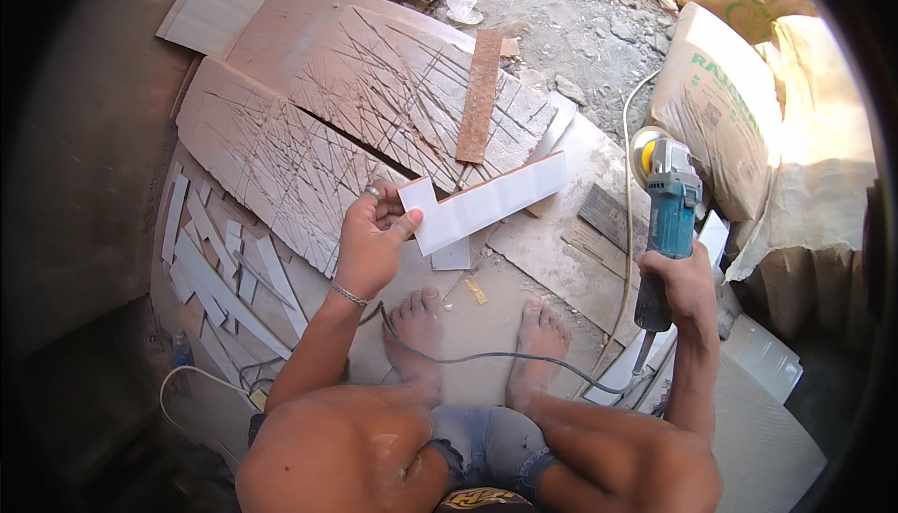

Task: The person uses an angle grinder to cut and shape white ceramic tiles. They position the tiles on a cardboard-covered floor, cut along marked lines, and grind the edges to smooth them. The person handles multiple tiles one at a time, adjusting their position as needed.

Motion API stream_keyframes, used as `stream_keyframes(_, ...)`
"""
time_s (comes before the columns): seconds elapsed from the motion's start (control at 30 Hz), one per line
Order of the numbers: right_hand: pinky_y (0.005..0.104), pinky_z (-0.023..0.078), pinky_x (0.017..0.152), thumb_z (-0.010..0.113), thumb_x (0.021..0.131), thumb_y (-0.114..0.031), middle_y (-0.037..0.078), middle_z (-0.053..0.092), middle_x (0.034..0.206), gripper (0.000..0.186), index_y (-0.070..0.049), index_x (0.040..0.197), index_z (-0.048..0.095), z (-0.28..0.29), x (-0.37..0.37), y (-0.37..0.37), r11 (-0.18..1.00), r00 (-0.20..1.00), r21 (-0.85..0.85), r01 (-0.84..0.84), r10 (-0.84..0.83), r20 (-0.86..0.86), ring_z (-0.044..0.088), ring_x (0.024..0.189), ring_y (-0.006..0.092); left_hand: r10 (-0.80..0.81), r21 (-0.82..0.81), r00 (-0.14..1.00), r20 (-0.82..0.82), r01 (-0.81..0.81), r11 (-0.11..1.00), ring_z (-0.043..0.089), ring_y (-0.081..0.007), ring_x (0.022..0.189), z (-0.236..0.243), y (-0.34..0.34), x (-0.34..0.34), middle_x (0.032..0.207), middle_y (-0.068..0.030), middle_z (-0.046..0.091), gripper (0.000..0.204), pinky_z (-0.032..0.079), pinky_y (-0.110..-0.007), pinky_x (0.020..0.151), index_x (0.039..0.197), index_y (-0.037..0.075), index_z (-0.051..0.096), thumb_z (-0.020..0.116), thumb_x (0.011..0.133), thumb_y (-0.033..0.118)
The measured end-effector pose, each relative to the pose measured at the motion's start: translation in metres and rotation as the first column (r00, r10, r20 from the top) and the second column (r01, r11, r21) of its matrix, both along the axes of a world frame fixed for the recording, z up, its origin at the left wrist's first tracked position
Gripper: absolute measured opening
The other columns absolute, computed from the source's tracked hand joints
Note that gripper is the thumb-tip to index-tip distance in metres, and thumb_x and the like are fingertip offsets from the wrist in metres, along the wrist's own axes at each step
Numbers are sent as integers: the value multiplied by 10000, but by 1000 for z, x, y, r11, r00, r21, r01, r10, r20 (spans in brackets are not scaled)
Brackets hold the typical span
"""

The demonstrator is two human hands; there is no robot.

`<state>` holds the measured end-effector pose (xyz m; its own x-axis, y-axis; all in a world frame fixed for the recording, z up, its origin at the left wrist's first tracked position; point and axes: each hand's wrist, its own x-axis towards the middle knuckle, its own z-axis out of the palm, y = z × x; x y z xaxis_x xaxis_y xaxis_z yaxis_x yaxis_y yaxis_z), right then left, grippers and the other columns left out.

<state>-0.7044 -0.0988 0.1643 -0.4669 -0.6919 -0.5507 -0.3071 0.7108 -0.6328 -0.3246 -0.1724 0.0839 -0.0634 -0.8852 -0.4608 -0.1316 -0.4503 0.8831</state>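
Between thumb and fingers, my left hand pinches the short end of an L-shaped white tile piece. The tile's long arm points right and slightly away from me, and a reddish-brown edge shows along its inner cut. My right hand is wrapped round the dark rear grip of a teal angle grinder. The grinder stands upright in my grasp, off to the right of the tile, with its yellow-centred disc at the top. Whether the disc is spinning I cannot tell.
Two scored boards lie ahead, with a brown tile strip on one. White offcut strips litter the left. Filled sacks stand at right; rubble lies beyond. A dark power cord crosses over my bare feet.
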Motion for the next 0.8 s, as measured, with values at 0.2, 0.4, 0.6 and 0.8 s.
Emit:
stream_keyframes(0.2,303,488,590,775,711,-74,39,641,738,199,-19,846,640,4,7,-4,1000,1000,-4,8,-8,7,594,611,131,45,33,998,32,-46,998,692,-108,897,-27,-9,10,1037,-71,745,215,568,-280,780,1246,-11,632,639,1034,23)
stream_keyframes(0.4,301,477,581,779,709,-83,23,621,729,201,-31,834,630,8,8,-1,1000,1000,1,27,-27,-4,578,601,124,96,37,995,33,-97,995,695,-120,884,-45,-18,16,1039,-78,750,212,568,-283,794,1257,-32,629,611,1059,41)
stream_keyframes(0.6,299,469,575,781,706,-85,13,614,726,201,-39,826,627,1,3,3,1000,1000,0,1,-1,-1,567,602,115,141,31,983,117,-146,989,682,-120,901,-52,-19,11,1008,-71,739,205,561,-283,811,1252,-35,630,590,1074,58)
stream_keyframes(0.8,300,463,574,777,708,-87,5,607,720,195,-42,816,620,4,7,2,1000,1000,7,4,-4,-7,554,599,107,148,-103,964,222,-128,986,635,-87,863,-51,-17,3,969,-67,724,265,514,-243,779,1250,-53,614,598,1094,161)
